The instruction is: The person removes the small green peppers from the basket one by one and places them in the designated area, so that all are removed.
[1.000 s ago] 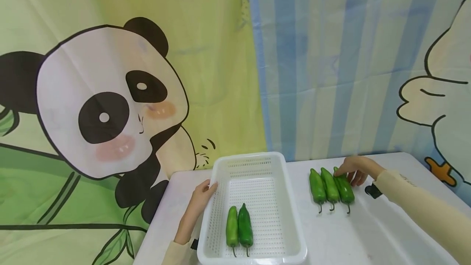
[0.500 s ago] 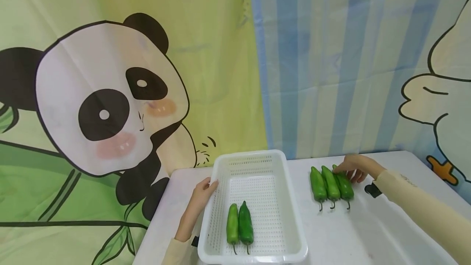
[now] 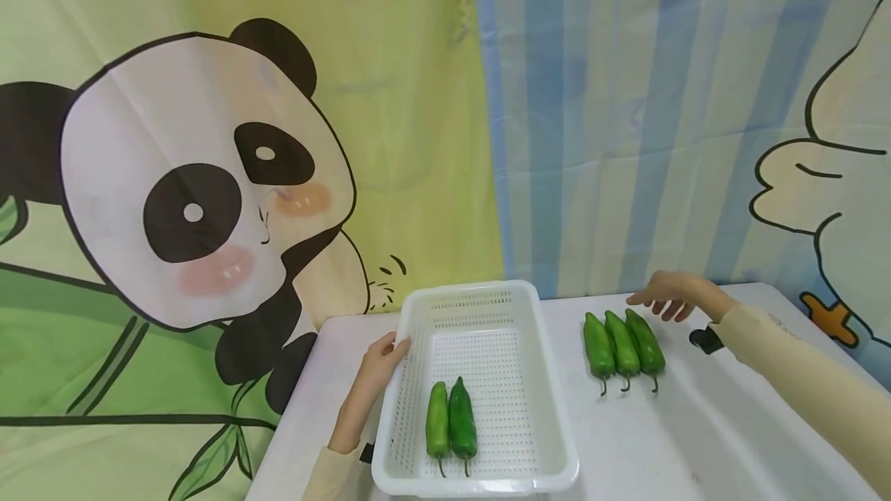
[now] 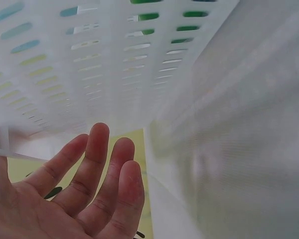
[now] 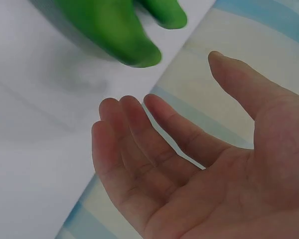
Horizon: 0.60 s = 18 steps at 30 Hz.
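Observation:
My left hand (image 3: 381, 362) grips the left rim of a white perforated plastic basket (image 3: 550, 377), thumb over the rim. In the left wrist view its fingers (image 4: 94, 164) lie outside the slotted wall, loosely bent. Two green peppers (image 3: 462, 420) lie side by side inside the basket, stems toward me. On the table to the right, three more green peppers (image 3: 624, 342) lie in a row, stems also toward me. Just beyond the rightmost one hovers my right hand (image 3: 674, 294), fingers loosely curved and holding nothing. The right wrist view shows a gap between this hand and two pepper tips (image 5: 139, 50).
A white-covered table (image 3: 626, 447) carries everything. Behind it hangs a printed curtain with a panda (image 3: 195, 99) at left and blue stripes at right, close to the table's far edge.
My right hand has let go of the rightmost pepper and drawn slightly up and away from it. That pepper now lies closer beside its neighbour. My left hand stays on the basket.

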Each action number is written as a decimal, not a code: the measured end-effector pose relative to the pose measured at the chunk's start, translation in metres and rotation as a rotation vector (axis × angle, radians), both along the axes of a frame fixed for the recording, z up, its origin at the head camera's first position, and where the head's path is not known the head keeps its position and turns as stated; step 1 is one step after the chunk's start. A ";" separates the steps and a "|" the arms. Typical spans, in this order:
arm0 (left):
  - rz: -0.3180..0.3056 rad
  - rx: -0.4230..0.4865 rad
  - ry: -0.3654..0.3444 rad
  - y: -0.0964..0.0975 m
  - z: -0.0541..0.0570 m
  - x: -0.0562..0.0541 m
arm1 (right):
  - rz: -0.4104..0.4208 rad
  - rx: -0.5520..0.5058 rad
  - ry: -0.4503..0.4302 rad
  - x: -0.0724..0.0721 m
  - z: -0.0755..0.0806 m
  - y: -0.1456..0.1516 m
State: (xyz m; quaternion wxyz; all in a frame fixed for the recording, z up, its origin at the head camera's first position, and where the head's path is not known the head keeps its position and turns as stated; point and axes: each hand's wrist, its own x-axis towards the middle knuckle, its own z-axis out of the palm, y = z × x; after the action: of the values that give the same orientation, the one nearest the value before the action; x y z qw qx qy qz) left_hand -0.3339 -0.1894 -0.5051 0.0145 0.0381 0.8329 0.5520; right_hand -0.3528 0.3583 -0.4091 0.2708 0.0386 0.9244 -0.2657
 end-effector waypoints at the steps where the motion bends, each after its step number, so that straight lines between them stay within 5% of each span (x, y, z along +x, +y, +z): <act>1: -0.002 -0.001 0.003 0.000 0.000 0.000 | 0.002 -0.004 0.008 -0.001 0.003 0.000; 18: -0.004 0.013 -0.007 0.001 0.003 0.002 | 0.128 -0.064 0.107 0.004 0.027 -0.047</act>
State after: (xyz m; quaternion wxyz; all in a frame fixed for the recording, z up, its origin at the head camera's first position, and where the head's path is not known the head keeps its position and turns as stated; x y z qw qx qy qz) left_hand -0.3321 -0.1886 -0.5022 0.0184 0.0380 0.8291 0.5575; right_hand -0.3487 0.3113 -0.3823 0.2384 -0.0435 0.9293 -0.2787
